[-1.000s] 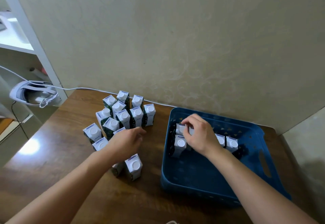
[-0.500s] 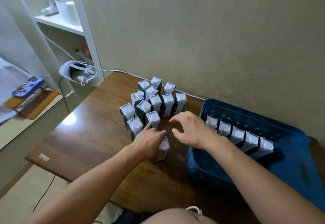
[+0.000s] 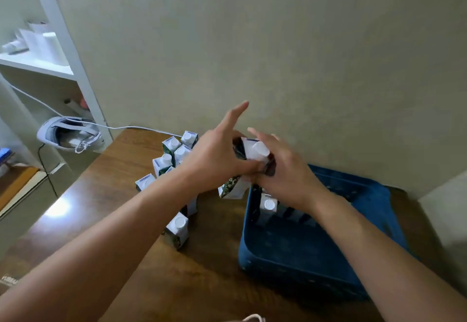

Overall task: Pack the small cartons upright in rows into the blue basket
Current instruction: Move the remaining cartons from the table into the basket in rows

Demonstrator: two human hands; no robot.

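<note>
Lifted off the table now, a carton (image 3: 255,152) passes from my left hand (image 3: 214,160) to my right hand (image 3: 285,172), both pinching it, next set upright in the basket (image 3: 316,253).

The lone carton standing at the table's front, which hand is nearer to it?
Left. The left hand is above and behind the lone carton; the right hand is further right, over the blue basket.

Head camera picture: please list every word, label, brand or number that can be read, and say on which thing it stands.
"YUMAI", uncertain and cut by the picture's edge: pale print on the table at its near left corner.
Cartons: purple label strip by the cap, too small to read.
Held carton between the hands: print blurred, unreadable.
Blue basket: no text seen.
</note>
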